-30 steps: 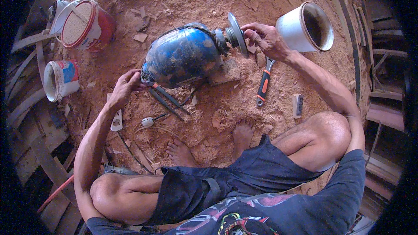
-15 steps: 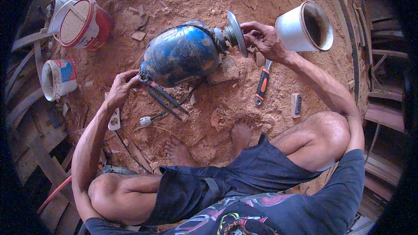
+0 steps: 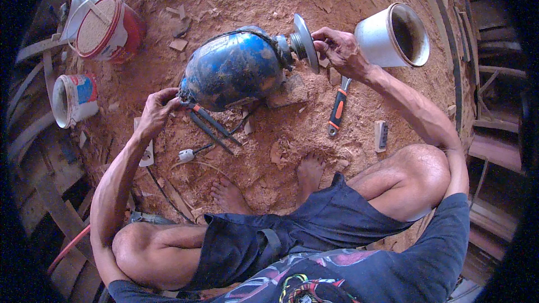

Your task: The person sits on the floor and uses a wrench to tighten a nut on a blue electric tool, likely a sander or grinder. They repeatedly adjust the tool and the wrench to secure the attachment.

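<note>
A dirty blue motor-like body [image 3: 233, 70], rounded and wrapped with a dark cord, lies on its side ahead of me. From its right end a threaded shaft [image 3: 296, 46] carries a grey metal disc [image 3: 306, 42]. The fingers of my right hand [image 3: 343, 53] are closed at the middle of the disc's outer face; any small part between them is hidden. At the body's left end, my left hand [image 3: 155, 111] pinches the tip with thumb and fingers. Pliers [image 3: 213, 126] with dark, red-marked handles rest just below that end, their jaws hidden near my fingertips.
Sawdust and wood chips cover the ground [image 3: 269, 151]. A wrench with black-and-orange handle [image 3: 337, 113] lies right of centre, near a small block [image 3: 381, 136]. A white bucket [image 3: 373, 36] lies tipped right; a red tub [image 3: 118, 36] and small pot [image 3: 84, 101] stand left. A plug [image 3: 186, 155] trails its cord.
Very little differs. The fingers of my right hand have shifted slightly at the disc, while the blue body and my left hand stay nearly in place.
</note>
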Available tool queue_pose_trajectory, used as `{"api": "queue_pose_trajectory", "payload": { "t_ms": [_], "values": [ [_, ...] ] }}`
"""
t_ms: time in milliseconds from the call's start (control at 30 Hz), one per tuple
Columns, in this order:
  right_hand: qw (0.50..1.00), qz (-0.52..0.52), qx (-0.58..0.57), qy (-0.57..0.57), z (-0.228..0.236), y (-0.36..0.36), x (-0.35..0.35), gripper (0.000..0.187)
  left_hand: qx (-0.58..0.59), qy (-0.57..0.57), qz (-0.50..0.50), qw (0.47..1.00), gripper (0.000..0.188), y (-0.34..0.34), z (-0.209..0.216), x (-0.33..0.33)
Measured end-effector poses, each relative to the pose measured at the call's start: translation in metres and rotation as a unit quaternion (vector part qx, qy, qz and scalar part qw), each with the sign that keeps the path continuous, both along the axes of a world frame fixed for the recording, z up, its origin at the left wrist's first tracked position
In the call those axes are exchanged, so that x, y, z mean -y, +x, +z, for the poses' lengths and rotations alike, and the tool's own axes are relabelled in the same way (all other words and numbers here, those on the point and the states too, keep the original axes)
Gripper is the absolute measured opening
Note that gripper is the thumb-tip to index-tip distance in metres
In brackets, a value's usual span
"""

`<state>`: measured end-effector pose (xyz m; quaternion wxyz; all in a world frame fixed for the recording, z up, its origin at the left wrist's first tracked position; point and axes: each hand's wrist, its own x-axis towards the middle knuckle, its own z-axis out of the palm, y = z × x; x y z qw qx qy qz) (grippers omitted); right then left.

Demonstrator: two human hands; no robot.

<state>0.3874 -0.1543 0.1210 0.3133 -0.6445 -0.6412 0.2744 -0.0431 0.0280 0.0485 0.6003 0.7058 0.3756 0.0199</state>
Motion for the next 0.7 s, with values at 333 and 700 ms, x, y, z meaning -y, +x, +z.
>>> {"api": "queue_pose_trajectory", "payload": {
  "t_ms": [333,700],
  "values": [
    [0.973,-0.088,-0.197,-0.083,-0.025,0.01,0.011,0.041,-0.014,-0.065,0.028,0.997,0.042,0.005,0.006,0.008],
    [0.964,-0.112,-0.196,-0.142,-0.025,0.004,0.01,0.043,-0.107,-0.122,0.108,0.981,0.059,0.014,-0.01,0.004]
  ]
}}
